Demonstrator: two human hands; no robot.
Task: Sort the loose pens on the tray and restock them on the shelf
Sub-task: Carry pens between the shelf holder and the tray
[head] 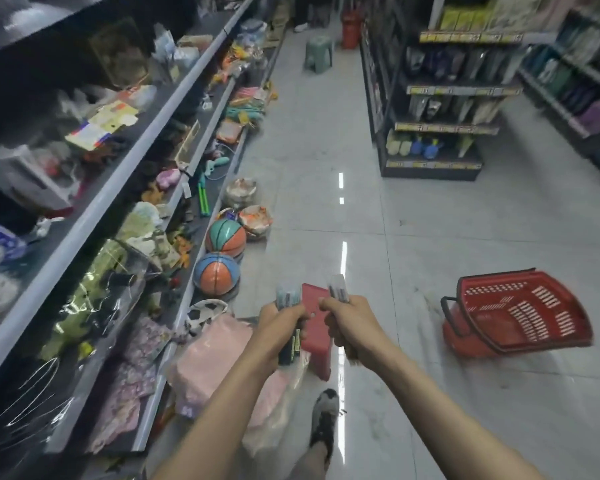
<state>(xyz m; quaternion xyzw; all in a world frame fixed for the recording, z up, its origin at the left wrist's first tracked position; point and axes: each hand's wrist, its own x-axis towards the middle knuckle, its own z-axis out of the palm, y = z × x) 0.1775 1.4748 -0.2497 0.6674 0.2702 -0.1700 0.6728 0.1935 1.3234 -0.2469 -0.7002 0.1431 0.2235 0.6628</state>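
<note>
A long store shelf (80,225) crammed with toys and packets runs along the left of the red stool (317,327) and away up the aisle. The pale tiled floor (430,209) spreads out on every side of that stool. Far beyond the stool and to its right stands a second shelf unit (440,128) with yellow price strips on its edges. A red shopping basket (513,313) sits on the floor to the right of the stool, well apart from it, tilted with its open mouth facing the camera. A pink plastic bag (208,358) lies just left of the stool, against the foot of the long shelf. Two basketballs (216,273) rest on the floor beyond the stool and to its left, one behind the other. A small green stool (318,51) stands far up the aisle. A grey shoe (324,420) is on the floor nearer than the red stool. Both hands are held close together over the stool. The left hand (281,318) has its fingers curled tightly round one bundle of pens (287,296), whose dark barrels stick out below the fist. The right hand (347,320) grips a second bundle of pens (338,288), its fingers wrapped round them. Motion blur hides the pens' colours and count.
</note>
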